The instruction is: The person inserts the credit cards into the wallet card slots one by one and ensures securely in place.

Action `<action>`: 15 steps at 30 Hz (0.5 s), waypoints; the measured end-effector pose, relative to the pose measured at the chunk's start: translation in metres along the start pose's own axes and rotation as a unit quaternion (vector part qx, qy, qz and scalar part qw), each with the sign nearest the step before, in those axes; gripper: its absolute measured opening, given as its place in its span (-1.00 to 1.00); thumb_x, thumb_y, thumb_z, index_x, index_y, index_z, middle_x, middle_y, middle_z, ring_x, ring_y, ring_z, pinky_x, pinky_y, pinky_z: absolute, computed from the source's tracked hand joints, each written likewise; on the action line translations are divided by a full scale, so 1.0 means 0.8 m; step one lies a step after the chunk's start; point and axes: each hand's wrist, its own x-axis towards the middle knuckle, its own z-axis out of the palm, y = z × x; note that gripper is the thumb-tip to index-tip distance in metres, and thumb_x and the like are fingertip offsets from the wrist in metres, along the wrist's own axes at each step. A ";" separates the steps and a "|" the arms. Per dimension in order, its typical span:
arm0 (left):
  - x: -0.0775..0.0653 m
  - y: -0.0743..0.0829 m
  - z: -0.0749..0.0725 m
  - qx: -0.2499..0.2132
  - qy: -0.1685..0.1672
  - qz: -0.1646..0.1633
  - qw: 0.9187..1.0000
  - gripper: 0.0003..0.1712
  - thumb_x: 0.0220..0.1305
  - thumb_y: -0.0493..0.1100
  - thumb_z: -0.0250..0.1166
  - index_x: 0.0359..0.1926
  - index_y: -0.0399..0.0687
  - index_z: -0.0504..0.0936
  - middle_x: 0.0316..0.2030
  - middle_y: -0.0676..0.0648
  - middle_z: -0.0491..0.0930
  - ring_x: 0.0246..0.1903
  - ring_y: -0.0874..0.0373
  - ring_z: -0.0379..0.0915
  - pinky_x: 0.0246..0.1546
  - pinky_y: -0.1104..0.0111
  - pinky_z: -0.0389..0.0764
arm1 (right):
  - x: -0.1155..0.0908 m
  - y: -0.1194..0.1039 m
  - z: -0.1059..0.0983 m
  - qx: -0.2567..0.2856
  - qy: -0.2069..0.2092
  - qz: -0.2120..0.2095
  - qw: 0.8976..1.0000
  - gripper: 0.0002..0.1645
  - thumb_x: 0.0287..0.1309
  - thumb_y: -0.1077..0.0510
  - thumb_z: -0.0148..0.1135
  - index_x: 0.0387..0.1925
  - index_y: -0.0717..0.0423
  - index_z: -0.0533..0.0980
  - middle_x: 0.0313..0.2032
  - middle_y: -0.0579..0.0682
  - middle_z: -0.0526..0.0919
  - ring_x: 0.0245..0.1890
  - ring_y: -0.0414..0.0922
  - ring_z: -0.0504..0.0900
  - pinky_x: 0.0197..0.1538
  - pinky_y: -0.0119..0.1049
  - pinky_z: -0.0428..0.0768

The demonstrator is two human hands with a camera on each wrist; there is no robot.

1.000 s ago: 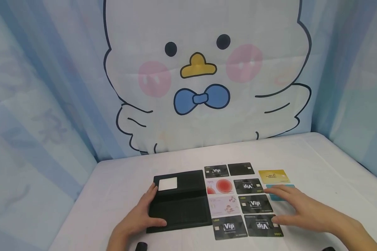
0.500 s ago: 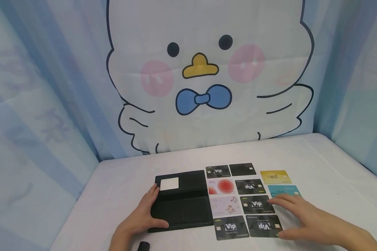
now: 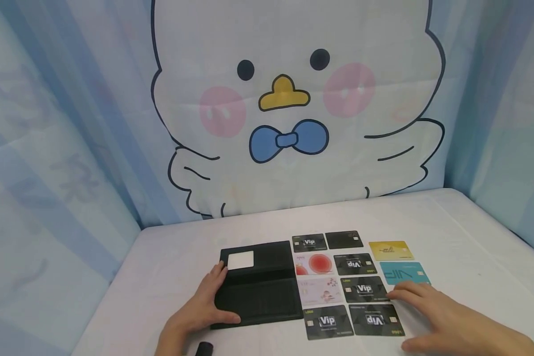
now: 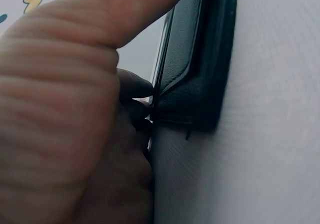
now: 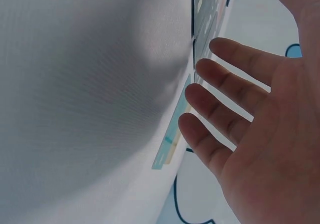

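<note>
An unfolded black wallet (image 3: pixel 267 302) lies flat on the white table, a white rectangle (image 3: pixel 241 260) on its upper half. My left hand (image 3: pixel 200 305) rests at its left side, fingers along the left edge and thumb on the lower edge. In the left wrist view the thumb reaches over the wallet's edge (image 4: pixel 200 104). Right of the wallet, several cards lie in rows: black Vip cards (image 3: pixel 363 289), a pink flowered card (image 3: pixel 316 291) and a red-circle card (image 3: pixel 304 264). My right hand (image 3: pixel 454 321) hovers beside them, fingers spread and holding nothing, its fingertips near a black card's right edge.
A gold card (image 3: pixel 390 250) and a teal card (image 3: pixel 405 273) form a separate column at the right. A black cylindrical object (image 3: pixel 204 349) shows by my left wrist. Behind the table (image 3: pixel 463 232) hangs a curtain (image 3: pixel 285 173) with a cartoon bird.
My right hand has drawn back to the right and toward me, uncovering the teal card. The left hand stays at the wallet, and the cards keep their layout. The view has shifted slightly.
</note>
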 end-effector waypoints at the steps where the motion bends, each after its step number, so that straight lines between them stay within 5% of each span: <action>1: 0.000 0.000 0.000 0.000 -0.001 0.001 1.000 0.41 -0.15 0.14 0.67 0.55 -0.32 0.06 0.57 -0.31 -0.17 0.52 -0.34 -0.35 0.42 -0.28 -0.13 | 0.000 0.000 0.000 -0.001 -0.001 -0.003 1.000 -0.03 -0.04 -0.38 0.48 0.33 -0.02 0.44 0.27 0.07 0.37 0.11 0.14 0.38 0.11 0.41 0.43; 15: 0.000 0.001 0.000 -0.002 -0.005 0.002 1.000 0.41 -0.14 0.15 0.67 0.55 -0.32 0.05 0.57 -0.30 -0.18 0.52 -0.34 -0.38 0.42 -0.27 -0.16 | 0.003 -0.003 0.003 0.008 -0.011 0.018 1.000 -0.19 -0.04 -0.36 0.48 0.19 -0.07 0.52 0.19 0.03 0.43 0.06 0.10 0.41 0.13 0.41 0.44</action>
